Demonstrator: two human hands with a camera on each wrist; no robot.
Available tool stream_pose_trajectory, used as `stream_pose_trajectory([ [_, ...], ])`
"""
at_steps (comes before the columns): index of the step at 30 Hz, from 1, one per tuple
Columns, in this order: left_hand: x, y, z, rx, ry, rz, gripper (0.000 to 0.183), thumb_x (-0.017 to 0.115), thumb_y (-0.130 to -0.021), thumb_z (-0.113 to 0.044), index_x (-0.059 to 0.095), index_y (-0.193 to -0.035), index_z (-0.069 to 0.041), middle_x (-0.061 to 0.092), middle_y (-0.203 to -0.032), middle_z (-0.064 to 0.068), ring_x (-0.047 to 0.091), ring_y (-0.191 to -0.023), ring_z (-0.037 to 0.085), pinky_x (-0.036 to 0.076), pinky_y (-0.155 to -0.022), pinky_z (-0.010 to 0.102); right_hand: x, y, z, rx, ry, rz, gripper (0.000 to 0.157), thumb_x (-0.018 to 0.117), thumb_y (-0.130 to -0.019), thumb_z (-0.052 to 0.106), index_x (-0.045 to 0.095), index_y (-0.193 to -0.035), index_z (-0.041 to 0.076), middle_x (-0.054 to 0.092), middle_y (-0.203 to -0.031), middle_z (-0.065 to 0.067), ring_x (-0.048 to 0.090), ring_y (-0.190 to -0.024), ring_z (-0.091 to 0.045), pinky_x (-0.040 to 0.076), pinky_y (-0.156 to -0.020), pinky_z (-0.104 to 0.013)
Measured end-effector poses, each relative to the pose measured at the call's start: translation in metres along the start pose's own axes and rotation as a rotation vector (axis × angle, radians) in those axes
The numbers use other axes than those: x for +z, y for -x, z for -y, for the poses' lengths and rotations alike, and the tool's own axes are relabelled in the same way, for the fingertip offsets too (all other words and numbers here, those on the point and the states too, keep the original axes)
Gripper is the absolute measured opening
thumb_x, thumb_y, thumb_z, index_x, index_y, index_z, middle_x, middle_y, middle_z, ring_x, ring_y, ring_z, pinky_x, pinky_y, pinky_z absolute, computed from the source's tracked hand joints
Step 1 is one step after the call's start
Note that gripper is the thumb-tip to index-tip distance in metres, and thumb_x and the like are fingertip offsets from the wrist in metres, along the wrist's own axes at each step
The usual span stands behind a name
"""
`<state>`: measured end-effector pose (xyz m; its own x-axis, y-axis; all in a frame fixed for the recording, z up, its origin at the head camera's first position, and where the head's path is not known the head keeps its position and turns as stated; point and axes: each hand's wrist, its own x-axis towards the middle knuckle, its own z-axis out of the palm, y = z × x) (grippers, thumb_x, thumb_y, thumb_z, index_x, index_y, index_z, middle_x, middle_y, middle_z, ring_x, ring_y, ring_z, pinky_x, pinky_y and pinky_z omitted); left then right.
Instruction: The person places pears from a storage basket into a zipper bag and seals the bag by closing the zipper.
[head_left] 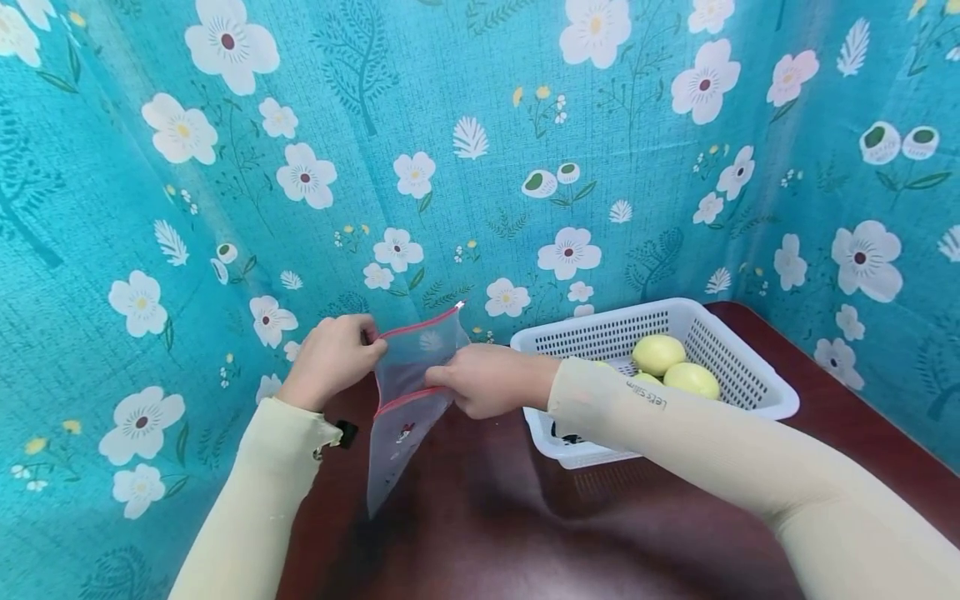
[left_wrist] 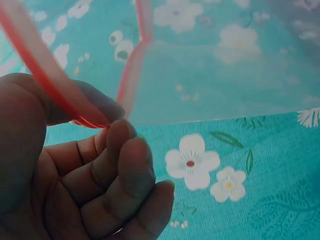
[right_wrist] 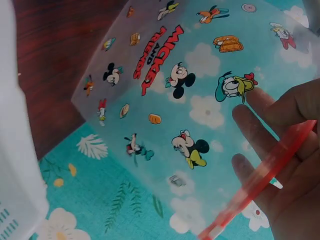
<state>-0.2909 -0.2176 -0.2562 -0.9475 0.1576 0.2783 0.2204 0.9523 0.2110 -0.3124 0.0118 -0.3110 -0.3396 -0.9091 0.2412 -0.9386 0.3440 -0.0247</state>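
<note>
A translucent zip bag with red edging hangs upright between my hands, its mouth spread apart. Cartoon figures and red lettering are printed on the bag in the right wrist view. With thumb and fingertips, my left hand pinches the left corner of the red rim; the left wrist view shows this pinch close up. My right hand grips the near red rim on the other side, its fingers showing against the plastic. A white zip pull sits at the far right corner.
To the right, a white slotted plastic basket holds several yellow fruits, partly hidden by my right forearm. A dark reddish-brown table lies underneath. Blue floral cloth hangs behind and at both sides.
</note>
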Motion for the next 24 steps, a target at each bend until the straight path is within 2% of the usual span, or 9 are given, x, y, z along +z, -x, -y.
stream_pose_trajectory([
  [5, -0.009, 0.000, 0.015, -0.035, 0.014, -0.029, 0.019, 0.059, -0.089, -0.020, 0.059, -0.072, -0.010, 0.047, -0.056, 0.004, 0.044, -0.049, 0.021, 0.035, -0.043, 0.033, 0.001, 0.014, -0.008, -0.001, -0.008, -0.014, 0.014, 0.055, -0.088, 0.003, 0.055, -0.095, 0.016, 0.048, -0.062, 0.009, 0.043, -0.052, -0.009, 0.036, -0.050, -0.025],
  [10, -0.018, 0.004, 0.028, -0.067, 0.029, -0.060, 0.023, 0.058, -0.091, -0.022, 0.056, -0.072, -0.010, 0.044, -0.055, 0.004, 0.041, -0.046, 0.021, 0.032, -0.041, 0.033, 0.004, 0.029, -0.019, 0.038, -0.043, -0.024, 0.021, 0.054, -0.090, 0.004, 0.060, -0.107, 0.016, 0.051, -0.066, 0.012, 0.043, -0.054, -0.006, 0.039, -0.051, -0.023],
  [13, -0.019, 0.007, 0.032, -0.070, 0.023, -0.077, 0.023, 0.059, -0.092, -0.024, 0.056, -0.073, -0.011, 0.045, -0.055, 0.004, 0.041, -0.046, 0.022, 0.033, -0.041, 0.033, 0.005, 0.035, -0.023, 0.046, -0.059, -0.038, 0.023, 0.054, -0.090, 0.003, 0.060, -0.109, 0.015, 0.052, -0.067, 0.010, 0.044, -0.056, -0.007, 0.040, -0.052, -0.023],
  [17, -0.015, 0.007, 0.029, -0.048, 0.029, -0.088, 0.018, 0.059, -0.090, -0.023, 0.058, -0.076, -0.012, 0.049, -0.057, 0.004, 0.045, -0.048, 0.022, 0.036, -0.042, 0.034, 0.005, 0.037, -0.024, 0.048, -0.063, -0.051, 0.016, 0.056, -0.089, 0.003, 0.059, -0.099, 0.015, 0.054, -0.068, 0.009, 0.046, -0.057, -0.008, 0.041, -0.053, -0.023],
  [21, -0.005, 0.004, 0.024, -0.006, 0.135, -0.033, 0.008, 0.057, -0.090, -0.018, 0.062, -0.087, -0.011, 0.062, -0.075, 0.006, 0.054, -0.062, 0.023, 0.045, -0.054, 0.036, 0.007, 0.035, -0.024, 0.052, -0.042, -0.054, 0.011, 0.058, -0.089, 0.005, 0.057, -0.091, 0.016, 0.053, -0.067, 0.011, 0.047, -0.057, -0.007, 0.042, -0.053, -0.022],
  [24, 0.003, 0.005, 0.023, 0.046, 0.267, 0.033, 0.015, 0.054, -0.092, -0.011, 0.064, -0.102, -0.012, 0.066, -0.099, 0.008, 0.061, -0.079, 0.024, 0.049, -0.067, 0.039, 0.008, 0.035, -0.026, 0.039, -0.027, -0.065, 0.013, 0.059, -0.088, 0.004, 0.055, -0.085, 0.016, 0.050, -0.064, 0.011, 0.045, -0.055, -0.007, 0.041, -0.052, -0.022],
])
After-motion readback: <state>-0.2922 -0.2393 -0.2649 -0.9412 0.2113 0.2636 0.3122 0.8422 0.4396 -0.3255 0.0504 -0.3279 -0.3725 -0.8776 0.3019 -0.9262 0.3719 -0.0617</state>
